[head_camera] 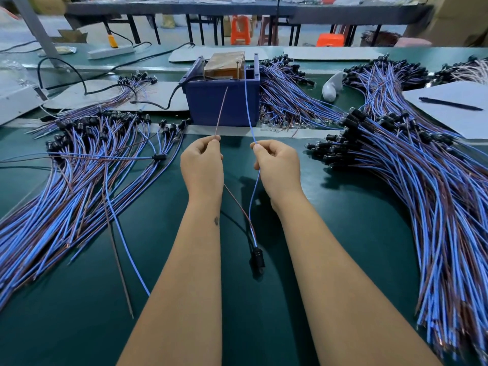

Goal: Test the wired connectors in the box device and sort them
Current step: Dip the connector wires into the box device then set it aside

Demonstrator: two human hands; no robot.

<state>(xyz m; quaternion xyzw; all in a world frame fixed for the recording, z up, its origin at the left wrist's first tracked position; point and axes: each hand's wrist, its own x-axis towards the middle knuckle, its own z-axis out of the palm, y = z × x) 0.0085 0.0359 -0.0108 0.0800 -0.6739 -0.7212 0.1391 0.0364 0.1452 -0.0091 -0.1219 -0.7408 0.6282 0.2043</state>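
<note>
Left hand point(202, 165) fingers pinching brown wire point(221, 112), right hand point(277, 165) fingers pinching blue wire point(248, 112), connector point(257, 256) dangling below

I see both hands raised over the green tabletop point(79, 326). My left hand point(202, 165) pinches a brown wire point(221, 112); my right hand point(277, 167) pinches a blue wire point(248, 107). Both wires run up to the blue box device point(221, 101) ahead, and trail down between my forearms to one black connector point(257, 256) lying on the tabletop. A big pile of wired connectors point(79, 165) spreads to the left, another pile point(422, 159) to the right. A pen point(450, 103) lies on a white sheet point(454, 120) far right.
</note>
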